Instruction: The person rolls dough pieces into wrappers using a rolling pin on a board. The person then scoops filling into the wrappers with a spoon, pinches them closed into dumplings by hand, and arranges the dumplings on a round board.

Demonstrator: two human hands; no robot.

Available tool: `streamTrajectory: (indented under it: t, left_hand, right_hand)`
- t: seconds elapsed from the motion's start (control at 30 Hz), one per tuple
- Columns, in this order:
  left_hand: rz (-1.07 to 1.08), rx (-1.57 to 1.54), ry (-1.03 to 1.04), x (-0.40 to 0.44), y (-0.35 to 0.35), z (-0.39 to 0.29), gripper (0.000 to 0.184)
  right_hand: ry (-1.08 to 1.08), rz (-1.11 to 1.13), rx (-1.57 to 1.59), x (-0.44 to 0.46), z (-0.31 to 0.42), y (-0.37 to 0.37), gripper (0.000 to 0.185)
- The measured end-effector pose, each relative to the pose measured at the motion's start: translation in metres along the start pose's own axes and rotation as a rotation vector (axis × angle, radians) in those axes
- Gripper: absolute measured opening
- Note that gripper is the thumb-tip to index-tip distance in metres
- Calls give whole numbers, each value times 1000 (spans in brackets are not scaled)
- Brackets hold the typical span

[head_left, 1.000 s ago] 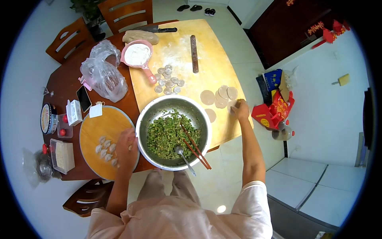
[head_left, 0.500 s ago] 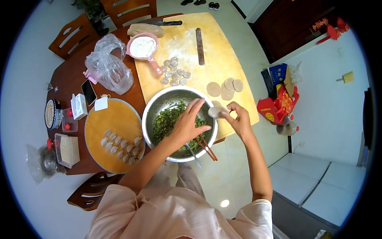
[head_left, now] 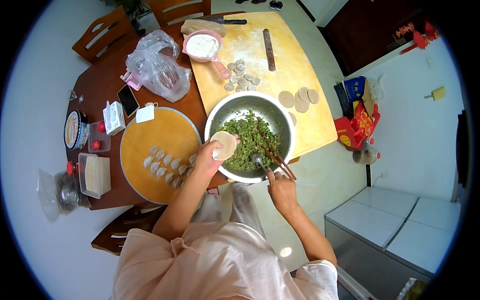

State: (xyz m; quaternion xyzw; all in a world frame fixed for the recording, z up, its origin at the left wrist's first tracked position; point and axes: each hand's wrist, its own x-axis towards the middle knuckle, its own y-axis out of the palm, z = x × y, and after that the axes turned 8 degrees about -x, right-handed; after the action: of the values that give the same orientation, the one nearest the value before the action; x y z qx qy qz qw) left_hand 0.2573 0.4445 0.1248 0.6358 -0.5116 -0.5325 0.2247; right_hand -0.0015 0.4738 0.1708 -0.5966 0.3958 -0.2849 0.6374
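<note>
My left hand [head_left: 206, 159] holds a round dough wrapper [head_left: 223, 146] at the left rim of a steel bowl [head_left: 214, 111]. Green chopped filling [head_left: 243, 132] lies in the bowl. My right hand [head_left: 281, 189] is closed on the handle of a metal spoon [head_left: 256, 158], whose head rests in the filling. Brown chopsticks [head_left: 276, 156] lean over the bowl's near right rim. Folded dumplings [head_left: 160, 172] sit on a round board [head_left: 137, 135] to the left, some hidden behind my left hand and arm. Flat wrappers [head_left: 302, 99] lie on the yellow board [head_left: 320, 122] beyond the bowl.
On the yellow board are small dough pieces [head_left: 242, 80], a flour scoop [head_left: 203, 46], a dough roll [head_left: 202, 27], a knife [head_left: 234, 21] and a rolling pin [head_left: 269, 50]. Plastic bags [head_left: 160, 67], a phone [head_left: 128, 100] and containers [head_left: 95, 175] stand at the left.
My right hand has passed the wrapper to my left hand and moved down to the spoon. My left hand has drawn back to the bowl's left rim. The view has shifted.
</note>
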Motion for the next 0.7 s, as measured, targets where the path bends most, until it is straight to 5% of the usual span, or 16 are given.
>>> streamTrajectory:
  t: [0.2, 0.7]
  left_hand:
    - [-28, -16, 20, -21, -28, -3, 56]
    - [-223, -64, 147, -59, -47, -12, 31]
  right_hand:
    - [-30, -277, 8, 16, 8, 20, 24]
    - [60, -186, 209, -3, 33, 29, 13]
